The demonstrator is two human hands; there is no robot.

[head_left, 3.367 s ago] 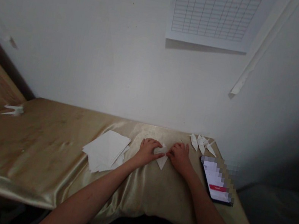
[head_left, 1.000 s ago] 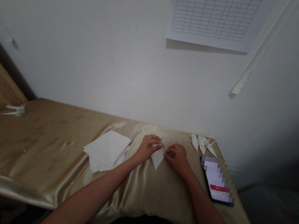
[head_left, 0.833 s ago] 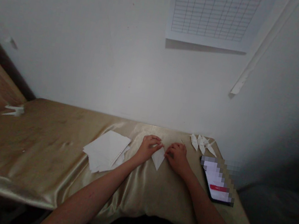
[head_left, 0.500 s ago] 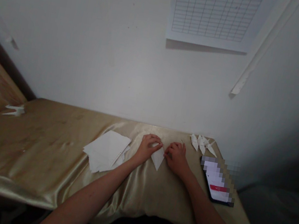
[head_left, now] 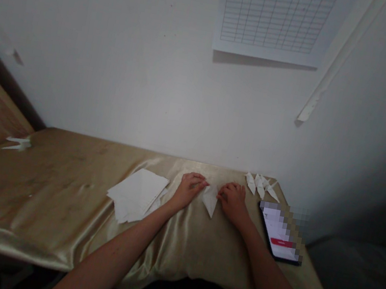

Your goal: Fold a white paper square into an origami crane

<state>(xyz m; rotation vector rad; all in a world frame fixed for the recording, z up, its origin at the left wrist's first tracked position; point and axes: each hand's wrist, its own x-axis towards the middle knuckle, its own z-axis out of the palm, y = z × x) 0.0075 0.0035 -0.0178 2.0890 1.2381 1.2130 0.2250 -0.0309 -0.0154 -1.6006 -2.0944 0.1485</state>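
Observation:
A white sheet of paper folded into a kite shape [head_left: 210,200] lies on the gold cloth between my hands, its sharp point toward me. At its upper left edge, my left hand [head_left: 189,189] pinches the paper between thumb and fingers. My right hand [head_left: 232,199] has its fingers curled in and closed on the paper's right edge. Left of my left hand rests a stack of white paper sheets [head_left: 139,192]. Beyond my right hand, several folded paper cranes [head_left: 261,185] lie near the wall.
A phone [head_left: 279,234] with a lit screen, partly pixelated, lies at the right. The gold satin cloth [head_left: 58,190] has folds near the paper stack. White paper scraps [head_left: 18,143] are at the far left. A printed grid sheet [head_left: 271,16] hangs on the wall.
The folded paper has shifted slightly right and turned a little, its point now farther right. My right hand has moved a little right; my left hand stays near its place.

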